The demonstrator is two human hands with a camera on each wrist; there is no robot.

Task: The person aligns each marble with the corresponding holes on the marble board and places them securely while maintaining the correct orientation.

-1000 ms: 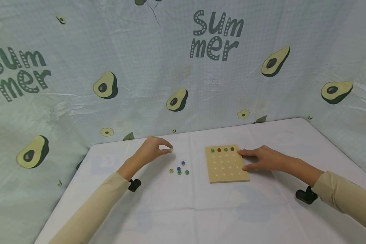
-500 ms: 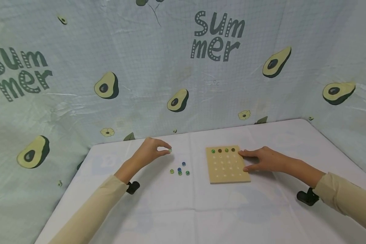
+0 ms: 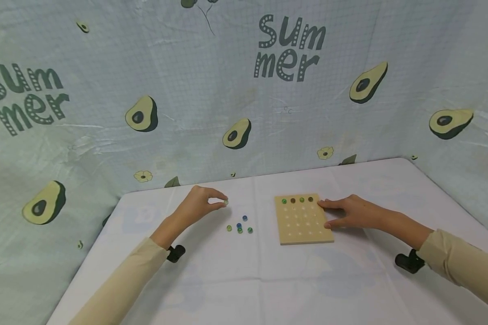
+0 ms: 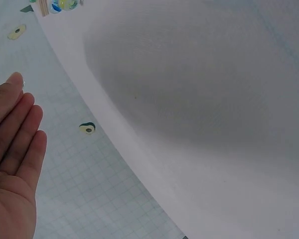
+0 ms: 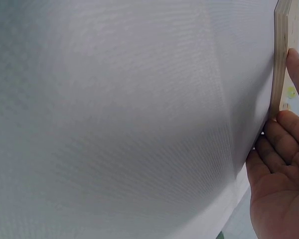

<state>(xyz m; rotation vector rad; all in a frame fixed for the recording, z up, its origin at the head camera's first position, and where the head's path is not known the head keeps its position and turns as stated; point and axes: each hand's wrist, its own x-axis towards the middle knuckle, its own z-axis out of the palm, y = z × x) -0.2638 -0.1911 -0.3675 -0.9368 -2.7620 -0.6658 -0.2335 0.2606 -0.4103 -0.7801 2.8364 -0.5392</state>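
A: What was the left hand (image 3: 197, 203) doing?
B: Pinching a pale marble (image 3: 226, 202) between thumb and fingertips, well to the left of the wooden board (image 3: 293, 239), roughly in line with the board's far row. I couldn't tell whether that marble touched the white cloth (image 3: 301, 293).
A: And the right hand (image 3: 351, 212)?
B: At the board's right edge, thumb and forefinger spread apart, both touching the wood. The board itself lay flat on the cloth.
A: Was anything set in it?
B: Four seated marbles (image 3: 293, 200) filled its far row, green and brown by turns.
A: Any others?
B: Five loose marbles (image 3: 239, 225) lay left of the board, level with its middle: two blue, two green, one yellowish green.
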